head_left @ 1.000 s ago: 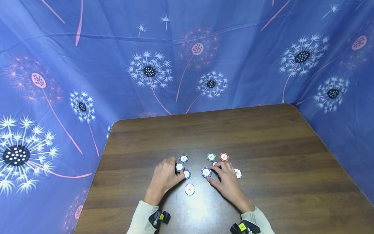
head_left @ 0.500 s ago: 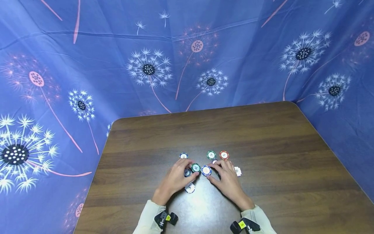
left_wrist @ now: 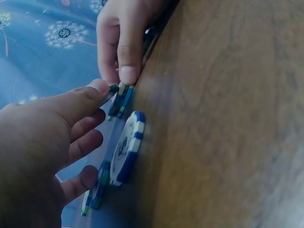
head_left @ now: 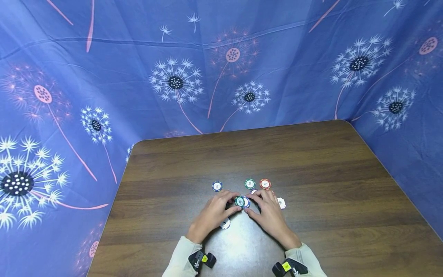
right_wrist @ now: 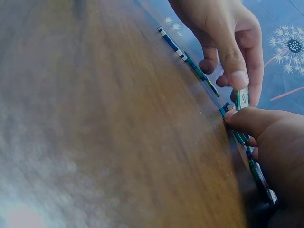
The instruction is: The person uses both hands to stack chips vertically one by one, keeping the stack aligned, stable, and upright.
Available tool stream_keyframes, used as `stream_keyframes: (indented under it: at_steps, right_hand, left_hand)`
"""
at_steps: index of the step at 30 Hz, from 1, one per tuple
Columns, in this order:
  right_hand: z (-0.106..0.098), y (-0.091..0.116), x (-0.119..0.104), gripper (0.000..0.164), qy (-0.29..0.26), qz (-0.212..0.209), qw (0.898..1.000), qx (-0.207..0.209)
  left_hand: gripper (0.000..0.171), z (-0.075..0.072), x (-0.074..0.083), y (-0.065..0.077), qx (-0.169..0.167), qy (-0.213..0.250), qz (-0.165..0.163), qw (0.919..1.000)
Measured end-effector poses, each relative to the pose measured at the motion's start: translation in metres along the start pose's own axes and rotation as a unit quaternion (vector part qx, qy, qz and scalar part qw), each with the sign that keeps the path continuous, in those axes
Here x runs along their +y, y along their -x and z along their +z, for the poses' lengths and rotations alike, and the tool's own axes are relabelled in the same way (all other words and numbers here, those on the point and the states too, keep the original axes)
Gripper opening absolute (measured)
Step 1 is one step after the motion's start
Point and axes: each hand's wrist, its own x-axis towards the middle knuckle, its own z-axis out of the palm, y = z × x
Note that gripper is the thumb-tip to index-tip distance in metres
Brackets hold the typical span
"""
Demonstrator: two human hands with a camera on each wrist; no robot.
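Green chip [head_left: 240, 201], one: mid-table, raised and pinched between thumb and fingers of the left hand [head_left: 212, 213], overlapping the blue chip [head_left: 247, 201] in my head view. I cannot tell whether the two touch.

Pale sleeves [head_left: 180, 259], two: nearest me, each wrist wearing a black device [head_left: 202, 259] with a yellow label.

White chip [head_left: 225, 224], one, blue marks at its edge: on the wooden table [head_left: 311, 161], partly hidden from me by the left hand.

Right hand [head_left: 271, 215], one: thumb and index finger closed on opposite edges of the blue chip, which sits low at the table. My left wrist view suggests other chips beneath it; I cannot count them.

Second white chip [head_left: 282, 203], one: just beside the right hand, on its outer side.

Partly covered chip [head_left: 254, 191], one: beyond the right index finger.

Second blue chip [head_left: 217, 186], one: beyond the left hand, apart from the others.

Second green chip [head_left: 250, 184] and red chip [head_left: 265, 184], one each: side by side, beyond the right hand.

Blue cloth [head_left: 294, 57], dandelion print: hung behind the table.
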Motion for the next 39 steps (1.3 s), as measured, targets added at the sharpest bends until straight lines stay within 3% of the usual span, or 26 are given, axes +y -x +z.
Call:
stream_keyframes:
  at_steps: [13, 21, 26, 32, 39]
  right_hand:
    - [0.003, 0.002, 0.001, 0.046, 0.001, -0.01, 1.0, 0.007]
    - [0.003, 0.001, 0.001, 0.047, 0.001, -0.008, 1.0, 0.004]
    - [0.002, 0.002, 0.0, 0.048, 0.003, -0.008, 1.0, -0.001]
    - [0.002, 0.002, -0.001, 0.046, -0.001, -0.001, 1.0, -0.005]
    - [0.001, -0.001, 0.002, 0.047, 0.0, 0.004, 1.0, -0.007]
  left_hand:
    - [0.039, 0.004, 0.006, -0.002, -0.013, -0.074, -0.002, 0.9972]
    - [0.036, 0.006, 0.01, -0.005, 0.007, -0.064, 0.0, 0.9979]
    - [0.04, 0.007, 0.01, -0.004, 0.001, -0.062, -0.002, 0.9981]
    - [0.042, -0.001, 0.008, 0.0, 0.004, -0.07, 0.007, 0.9975]
    - [0.037, -0.019, -0.002, 0.005, 0.016, -0.08, -0.017, 0.9965]
